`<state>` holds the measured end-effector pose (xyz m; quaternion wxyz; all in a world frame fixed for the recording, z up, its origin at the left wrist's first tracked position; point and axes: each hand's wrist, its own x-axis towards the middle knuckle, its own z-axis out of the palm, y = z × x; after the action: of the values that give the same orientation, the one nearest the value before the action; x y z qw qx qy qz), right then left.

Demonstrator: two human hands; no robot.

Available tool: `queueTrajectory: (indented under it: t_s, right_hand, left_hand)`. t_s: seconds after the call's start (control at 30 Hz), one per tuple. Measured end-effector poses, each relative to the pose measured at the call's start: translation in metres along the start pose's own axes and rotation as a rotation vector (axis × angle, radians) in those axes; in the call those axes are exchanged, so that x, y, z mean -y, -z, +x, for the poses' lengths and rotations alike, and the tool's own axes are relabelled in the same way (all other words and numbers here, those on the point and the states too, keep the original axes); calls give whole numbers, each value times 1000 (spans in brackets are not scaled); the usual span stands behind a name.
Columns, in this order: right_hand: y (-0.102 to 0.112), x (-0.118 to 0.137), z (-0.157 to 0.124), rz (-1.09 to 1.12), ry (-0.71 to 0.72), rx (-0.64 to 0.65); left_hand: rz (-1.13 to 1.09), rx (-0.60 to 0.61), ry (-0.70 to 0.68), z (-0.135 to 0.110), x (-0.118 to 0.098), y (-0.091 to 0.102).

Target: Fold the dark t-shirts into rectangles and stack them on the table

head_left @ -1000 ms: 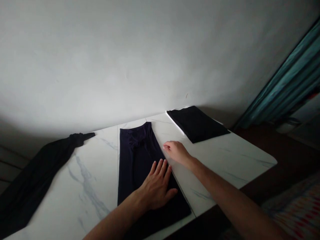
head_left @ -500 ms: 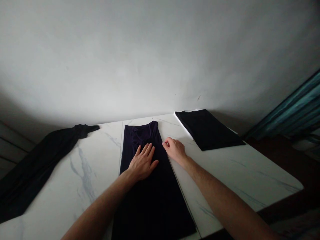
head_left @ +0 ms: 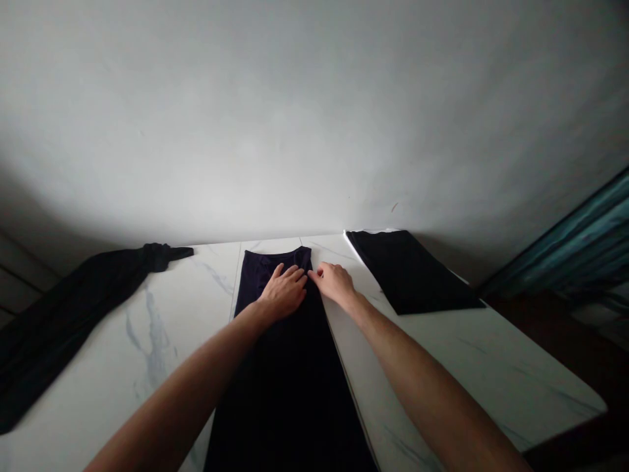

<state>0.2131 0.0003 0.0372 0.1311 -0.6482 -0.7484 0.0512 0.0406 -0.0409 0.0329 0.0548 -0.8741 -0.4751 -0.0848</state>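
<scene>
While left fingers [head_left: 291, 274] lie loosely spread on one navy garment [head_left: 289, 387] | right fingers [head_left: 318, 279] curled, hold unclear

Dim, soft light; darker edges

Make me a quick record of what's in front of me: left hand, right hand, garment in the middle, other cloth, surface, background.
Left hand: palm down on the garment, near its far end
Right hand: fingers curled at the garment's right edge; whether they grip it is unclear
Garment: dark, long, laid lengthwise
Cloth on right: black, flat, white edge showing along its left side
Cloth on left: dark, long, bunched at its far end
Surface: white, grey-veined table
Background: pale wall; teal curtain, right
</scene>
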Motion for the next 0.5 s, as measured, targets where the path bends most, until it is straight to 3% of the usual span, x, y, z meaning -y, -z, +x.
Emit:
queueTrajectory:
  t_s: [0.2,0.4,0.5]
  right_hand:
    - [-24,2,1,54,-3,-64]
    - [-24,-5,4,64,-65,-57]
    - [-24,-3,4,82,-4,-98]
  left_hand:
    - [-97,50,202,5,19,-32]
    - [-124,39,217,2,16,-30]
    - [-130,26,224,3,15,-30]
